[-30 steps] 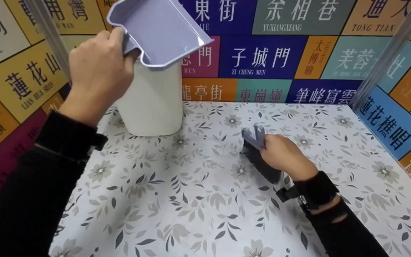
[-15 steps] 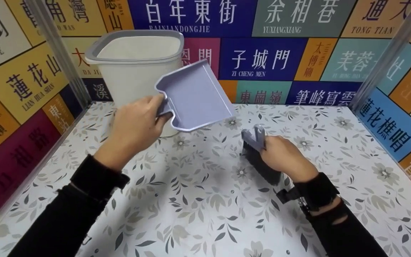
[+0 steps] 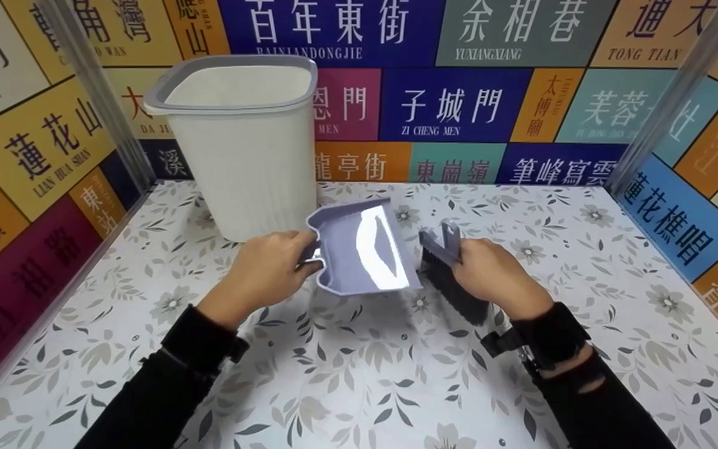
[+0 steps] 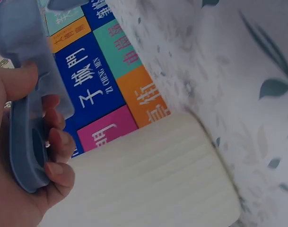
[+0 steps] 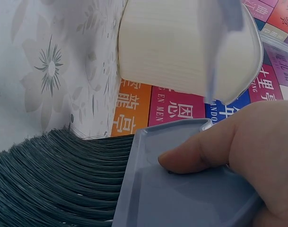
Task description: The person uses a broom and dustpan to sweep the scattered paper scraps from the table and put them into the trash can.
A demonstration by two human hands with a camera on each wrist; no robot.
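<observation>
A grey-purple dustpan (image 3: 349, 249) is held over the table, its flat lip pointing right toward the brush. My left hand (image 3: 265, 271) grips its handle (image 4: 28, 137), fingers curled round the loop in the left wrist view. In my right hand (image 3: 499, 274) is a hand brush (image 3: 452, 280) with dark bristles (image 5: 63, 177). The right thumb presses along the brush's grey body (image 5: 181, 189) in the right wrist view. Bristles point down to the patterned cloth, a short gap from the dustpan's lip. No debris shows in the pan, where a bright glare covers part of the floor.
A white bin (image 3: 253, 168) with a grey rim stands at the back left, just behind the left hand. Panels with street names (image 3: 452, 106) wall the back and both sides. A floral cloth (image 3: 346, 374) covers the table.
The left hand has brought the dustpan down and right, from over the bin to low beside the brush. The right hand and brush have stayed nearly still.
</observation>
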